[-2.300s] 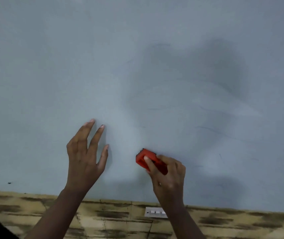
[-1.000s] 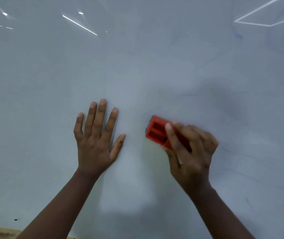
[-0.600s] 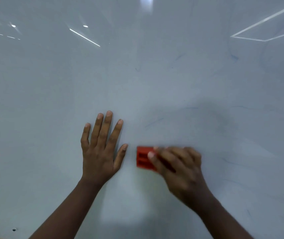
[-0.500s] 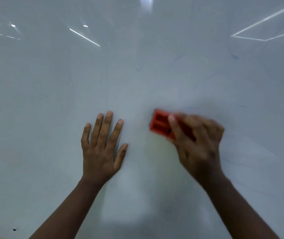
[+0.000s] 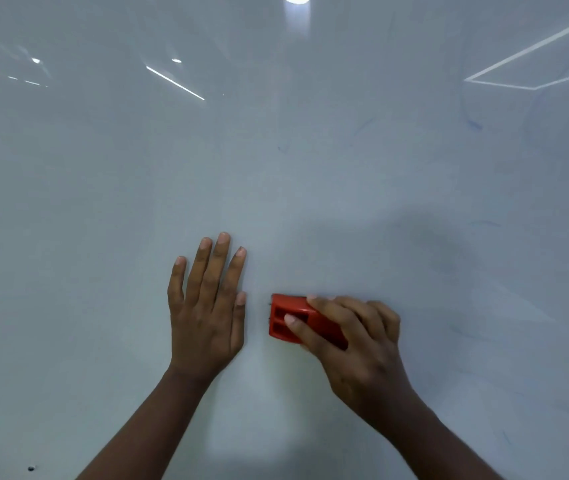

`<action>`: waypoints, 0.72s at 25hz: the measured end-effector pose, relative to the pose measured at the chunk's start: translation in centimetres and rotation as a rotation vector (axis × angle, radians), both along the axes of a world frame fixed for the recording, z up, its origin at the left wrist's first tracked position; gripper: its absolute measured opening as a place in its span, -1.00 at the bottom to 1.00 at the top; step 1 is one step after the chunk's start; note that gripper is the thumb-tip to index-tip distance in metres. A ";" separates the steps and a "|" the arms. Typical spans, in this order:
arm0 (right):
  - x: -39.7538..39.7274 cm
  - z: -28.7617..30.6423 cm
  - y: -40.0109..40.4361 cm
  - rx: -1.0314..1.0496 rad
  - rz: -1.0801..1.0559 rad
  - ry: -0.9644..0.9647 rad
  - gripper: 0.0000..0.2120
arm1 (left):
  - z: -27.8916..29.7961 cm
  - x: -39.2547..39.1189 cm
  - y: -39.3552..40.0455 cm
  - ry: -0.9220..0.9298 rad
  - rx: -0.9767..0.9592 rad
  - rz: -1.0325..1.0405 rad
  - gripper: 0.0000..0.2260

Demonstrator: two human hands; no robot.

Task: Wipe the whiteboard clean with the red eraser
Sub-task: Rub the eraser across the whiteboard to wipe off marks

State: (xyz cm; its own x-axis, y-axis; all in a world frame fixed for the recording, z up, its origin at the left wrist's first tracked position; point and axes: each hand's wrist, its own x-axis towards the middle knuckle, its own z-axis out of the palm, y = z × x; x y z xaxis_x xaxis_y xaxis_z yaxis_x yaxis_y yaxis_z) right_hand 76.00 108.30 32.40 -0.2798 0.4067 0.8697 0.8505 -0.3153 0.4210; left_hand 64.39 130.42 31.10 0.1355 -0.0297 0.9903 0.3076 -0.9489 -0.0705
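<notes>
Glossy whiteboard (image 5: 310,174), faint blue smudges (image 5: 473,125)

Small dark dot (image 5: 31,468), maybe screw.

Glossy pale whiteboard (image 5: 276,188) filling the view, faint blue marker smudges toward 1 and 2 o'clock, red eraser (image 5: 288,318) with two rectangular recesses in its back, pressed flat against the board at about 5 o'clock of centre
</notes>
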 end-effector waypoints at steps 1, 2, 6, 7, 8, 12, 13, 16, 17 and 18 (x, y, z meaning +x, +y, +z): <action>0.2 -0.2 -0.1 -0.026 -0.015 -0.032 -0.55 | 0.0 0.0 0.0 -0.006 -0.003 0.006 -0.51; 0.3 0.0 -0.1 -0.037 -0.030 -0.067 -0.55 | -0.1 0.0 -0.1 -0.012 -0.010 0.009 -0.51; 0.7 6.4 0.1 0.257 -0.080 -0.068 -0.59 | 0.1 0.1 -0.2 -0.028 -0.002 0.025 -0.52; 1.1 8.5 -0.2 0.363 -0.090 -0.028 -0.62 | 0.2 0.1 -0.1 -0.027 -0.002 0.028 -0.51; 1.6 10.4 -0.6 0.455 -0.102 0.021 -0.65 | 0.2 0.1 -0.1 -0.026 -0.002 0.028 -0.51; 3.1 13.8 -2.1 0.695 -0.071 0.249 -0.63 | 0.0 0.2 -0.2 -0.039 -0.008 0.021 -0.51; 3.0 13.8 -1.9 0.719 -0.049 0.293 -0.63 | 0.0 0.2 -0.2 -0.044 -0.012 0.017 -0.51; 1.4 12.1 -0.5 0.646 -0.019 0.275 -0.62 | 0.2 0.1 -0.3 -0.044 -0.014 0.018 -0.51; 0.8 10.2 0.0 0.548 -0.022 0.204 -0.61 | 0.3 0.0 -0.3 -0.043 -0.013 0.018 -0.51; 0.4 7.6 0.5 0.426 -0.030 0.130 -0.57 | 0.4 -0.1 -0.5 -0.048 -0.020 0.014 -0.52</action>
State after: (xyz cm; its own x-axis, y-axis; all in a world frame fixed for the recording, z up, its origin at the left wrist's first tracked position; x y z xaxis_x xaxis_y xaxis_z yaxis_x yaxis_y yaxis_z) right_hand 76.41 108.75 40.02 -0.1510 0.0107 0.9885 0.8756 -0.4627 0.1388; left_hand 64.33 129.95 31.51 0.0884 -0.0085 0.9960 0.3230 -0.9457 -0.0367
